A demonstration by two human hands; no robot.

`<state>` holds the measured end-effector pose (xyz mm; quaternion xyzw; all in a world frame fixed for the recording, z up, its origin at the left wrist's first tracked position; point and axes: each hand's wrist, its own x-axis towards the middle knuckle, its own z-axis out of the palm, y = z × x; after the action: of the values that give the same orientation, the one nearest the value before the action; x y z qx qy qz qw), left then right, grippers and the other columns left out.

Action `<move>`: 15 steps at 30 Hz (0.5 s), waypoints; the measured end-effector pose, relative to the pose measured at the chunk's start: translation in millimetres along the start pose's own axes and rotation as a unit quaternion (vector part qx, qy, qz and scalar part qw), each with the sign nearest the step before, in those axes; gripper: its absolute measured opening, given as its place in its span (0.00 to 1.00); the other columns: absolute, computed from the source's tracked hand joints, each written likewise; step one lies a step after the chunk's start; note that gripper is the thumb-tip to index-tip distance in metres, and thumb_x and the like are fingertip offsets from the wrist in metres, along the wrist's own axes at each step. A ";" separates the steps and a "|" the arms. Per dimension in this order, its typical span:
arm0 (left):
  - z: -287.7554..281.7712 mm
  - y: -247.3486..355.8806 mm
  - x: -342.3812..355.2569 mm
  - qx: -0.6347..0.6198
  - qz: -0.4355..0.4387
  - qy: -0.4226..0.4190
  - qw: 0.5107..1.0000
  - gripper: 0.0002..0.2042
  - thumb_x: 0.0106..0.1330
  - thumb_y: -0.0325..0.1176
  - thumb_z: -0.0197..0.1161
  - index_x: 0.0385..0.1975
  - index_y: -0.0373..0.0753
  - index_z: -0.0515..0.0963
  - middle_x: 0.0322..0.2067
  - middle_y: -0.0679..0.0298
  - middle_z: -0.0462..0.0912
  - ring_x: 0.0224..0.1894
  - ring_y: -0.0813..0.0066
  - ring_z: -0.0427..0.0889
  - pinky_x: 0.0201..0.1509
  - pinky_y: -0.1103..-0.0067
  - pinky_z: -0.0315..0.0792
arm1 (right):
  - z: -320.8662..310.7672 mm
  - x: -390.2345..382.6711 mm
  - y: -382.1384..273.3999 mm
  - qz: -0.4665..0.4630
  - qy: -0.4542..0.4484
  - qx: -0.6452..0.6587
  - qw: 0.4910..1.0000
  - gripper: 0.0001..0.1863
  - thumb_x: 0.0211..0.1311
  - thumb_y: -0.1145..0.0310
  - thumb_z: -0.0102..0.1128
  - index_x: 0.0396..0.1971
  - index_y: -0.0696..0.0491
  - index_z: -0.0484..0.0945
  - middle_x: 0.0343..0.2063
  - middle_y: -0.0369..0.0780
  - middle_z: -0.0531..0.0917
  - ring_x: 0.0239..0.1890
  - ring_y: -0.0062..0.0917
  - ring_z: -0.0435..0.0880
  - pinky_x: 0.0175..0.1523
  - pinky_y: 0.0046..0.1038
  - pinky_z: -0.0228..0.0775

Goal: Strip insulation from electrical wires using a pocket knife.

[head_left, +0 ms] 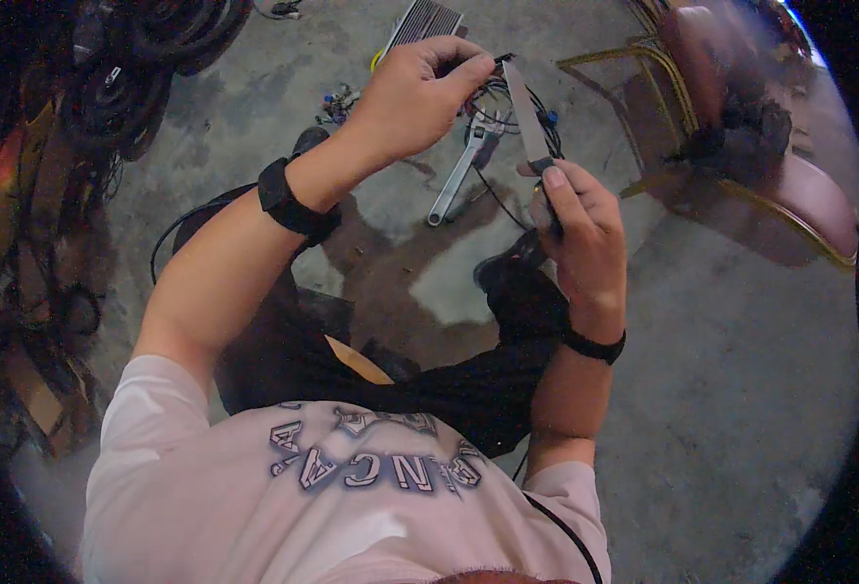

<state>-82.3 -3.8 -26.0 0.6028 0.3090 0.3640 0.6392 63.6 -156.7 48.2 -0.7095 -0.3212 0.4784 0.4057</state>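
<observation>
My right hand point(582, 219) is closed round the dark handle of a knife point(527, 115), its pale blade pointing up and away from me. My left hand point(421, 97) pinches a thin black piece point(503, 60) that looks like a cable end, close by the blade's tip. Whether the blade touches it I cannot tell. Beneath and beyond the hands, a bundle of black cables point(546, 119) lies on the floor. An adjustable wrench point(456, 175) rests there too, its jaw end against the cables.
A finned metal block point(433, 19) lies beyond my left hand. Small coloured parts point(340, 103) are scattered left of my left wrist. Chairs with reddish padding point(697, 58) and gold frames stand at the right. Black coiled hoses point(171, 34) are heaped at the far left.
</observation>
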 end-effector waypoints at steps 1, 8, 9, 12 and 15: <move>1.0 0.1 -0.4 0.001 0.000 -0.001 1.000 0.13 0.70 0.40 0.58 0.40 0.36 0.80 0.25 0.74 0.78 0.26 0.88 0.72 0.29 0.86 0.66 | -1.4 -0.3 1.6 -0.003 -0.003 0.004 1.000 0.14 0.70 0.59 0.51 0.37 0.56 0.77 0.18 0.28 0.71 0.19 0.11 0.63 0.23 0.17 0.52; 9.7 0.4 -13.4 0.038 0.012 0.004 0.999 0.12 0.69 0.38 0.60 0.39 0.35 0.81 0.26 0.72 0.79 0.27 0.87 0.73 0.29 0.85 0.68 | -6.0 -13.2 12.3 -0.039 0.029 -0.065 0.997 0.15 0.70 0.61 0.51 0.34 0.59 0.77 0.18 0.31 0.73 0.19 0.14 0.67 0.24 0.21 0.56; 10.8 -0.8 -14.6 0.044 0.005 0.004 0.999 0.11 0.69 0.37 0.61 0.39 0.35 0.81 0.25 0.72 0.80 0.27 0.87 0.74 0.29 0.84 0.68 | -6.1 -14.0 13.8 -0.058 0.038 -0.090 0.994 0.15 0.70 0.62 0.51 0.34 0.59 0.78 0.18 0.31 0.73 0.20 0.15 0.68 0.25 0.22 0.58; 13.7 -5.9 -16.3 0.071 0.060 0.008 0.996 0.11 0.68 0.36 0.61 0.40 0.34 0.82 0.26 0.71 0.81 0.27 0.86 0.75 0.30 0.84 0.70 | -8.0 -15.3 16.7 -0.080 0.047 -0.137 0.986 0.14 0.70 0.64 0.50 0.34 0.60 0.78 0.18 0.32 0.74 0.20 0.17 0.69 0.26 0.24 0.60; 14.4 -9.0 -17.6 0.085 0.067 0.000 0.994 0.12 0.68 0.37 0.62 0.40 0.34 0.82 0.27 0.70 0.82 0.29 0.85 0.76 0.33 0.84 0.71 | -8.4 -16.1 13.4 -0.075 0.044 -0.158 0.984 0.14 0.70 0.64 0.50 0.34 0.60 0.78 0.18 0.33 0.74 0.19 0.18 0.70 0.25 0.24 0.61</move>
<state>-79.0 -26.5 -34.6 0.6738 0.2981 0.3786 0.5601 66.9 -178.8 45.0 -0.7589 -0.4267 0.3584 0.3369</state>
